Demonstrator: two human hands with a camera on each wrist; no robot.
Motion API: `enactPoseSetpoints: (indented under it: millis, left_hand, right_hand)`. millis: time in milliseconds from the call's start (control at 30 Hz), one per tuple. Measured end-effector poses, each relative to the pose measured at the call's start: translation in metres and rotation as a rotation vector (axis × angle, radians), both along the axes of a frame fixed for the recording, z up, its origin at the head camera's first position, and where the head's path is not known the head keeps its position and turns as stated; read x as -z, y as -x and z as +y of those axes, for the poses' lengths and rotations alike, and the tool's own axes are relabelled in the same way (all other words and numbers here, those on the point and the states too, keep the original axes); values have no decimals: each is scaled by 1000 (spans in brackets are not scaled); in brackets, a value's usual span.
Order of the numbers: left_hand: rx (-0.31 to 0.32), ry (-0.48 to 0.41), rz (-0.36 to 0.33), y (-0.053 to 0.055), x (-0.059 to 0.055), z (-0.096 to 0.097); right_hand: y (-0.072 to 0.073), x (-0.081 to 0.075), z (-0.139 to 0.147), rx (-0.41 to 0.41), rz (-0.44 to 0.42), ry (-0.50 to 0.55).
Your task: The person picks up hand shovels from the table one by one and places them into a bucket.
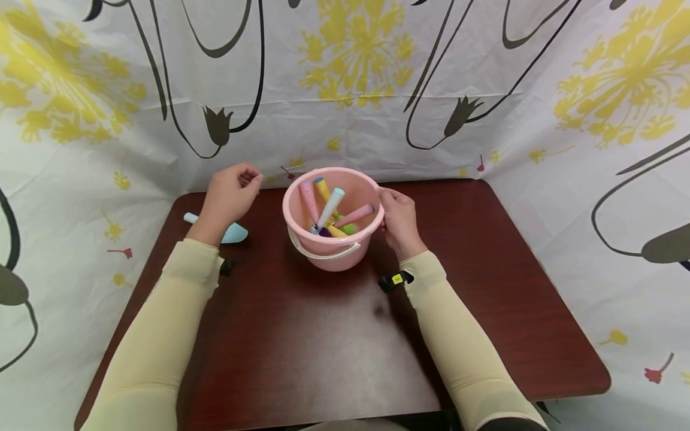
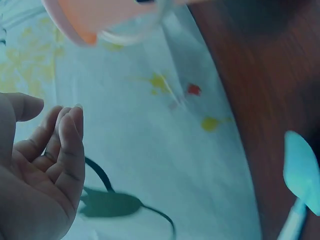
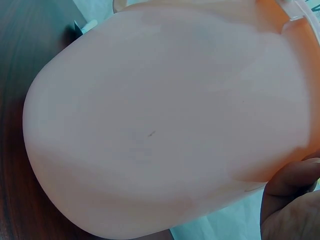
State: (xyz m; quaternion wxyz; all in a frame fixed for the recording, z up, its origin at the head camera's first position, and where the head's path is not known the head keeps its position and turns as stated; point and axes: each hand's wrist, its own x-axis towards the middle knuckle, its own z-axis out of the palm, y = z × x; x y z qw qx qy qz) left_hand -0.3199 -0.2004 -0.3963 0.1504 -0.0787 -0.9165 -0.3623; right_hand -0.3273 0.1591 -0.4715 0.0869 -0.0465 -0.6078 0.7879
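Work surface: a dark reddish-brown table (image 1: 323,347) with rounded corners and a faint sheen, enclosed on three sides by a white curtain (image 1: 377,114) printed with yellow flower bursts and black looping stems. The fabric drapes down past the table edges at left and right.

A pink bucket (image 1: 332,218) stands upright near the far middle of the table, its white handle (image 1: 323,251) folded down against the near wall. Inside lie several coloured toy tools (image 1: 331,209), handles leaning against the rim in pink, yellow, pale blue and green; the exact count cannot be made out from the head view.

The right hand (image 1: 399,218) grips the bucket at its right rim, fingers curled against the wall; the right wrist view shows the thumb (image 3: 292,175) pressed on the pink side. A black band with a yellow tag (image 1: 396,279) sits at that wrist.

The left hand (image 1: 232,194) hovers left of the bucket, apart from it, fingers loosely bent and holding nothing. Beneath its wrist a pale blue scoop (image 1: 234,233) lies flat on the table near the left edge. Both arms wear pale yellow sleeves (image 1: 156,335).
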Motion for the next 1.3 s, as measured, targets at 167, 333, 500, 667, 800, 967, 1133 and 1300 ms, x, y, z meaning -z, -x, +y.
enactPoseSetpoints:
  millis: [167, 333, 500, 667, 800, 967, 1133, 1300]
  left_hand:
    - [-58, 22, -24, -1, 18, -37]
    - [-118, 57, -77, 1, 40, -76]
    - [-147, 121, -180, 4, 63, -101]
    - [-122, 215, -212, 9, 83, -120]
    - [-102, 312, -173, 12, 92, -133]
    - [-85, 427, -193, 14, 102, -143]
    - [-90, 492, -244, 13, 112, -149]
    - [-82, 511, -245, 12, 116, -153]
  right_hand:
    - [-1, -1, 0, 2, -4, 5]
    - [-2, -2, 0, -3, -3, 4]
    - [-1, -2, 1, -1, -8, 2]
    - [-2, -2, 1, -3, -11, -15]
    - [-3, -3, 1, -9, -11, -26]
    - [-3, -4, 1, -8, -15, -31]
    - [-2, -3, 0, -17, -6, -24]
    - [-2, -3, 0, -11, 0, -22]
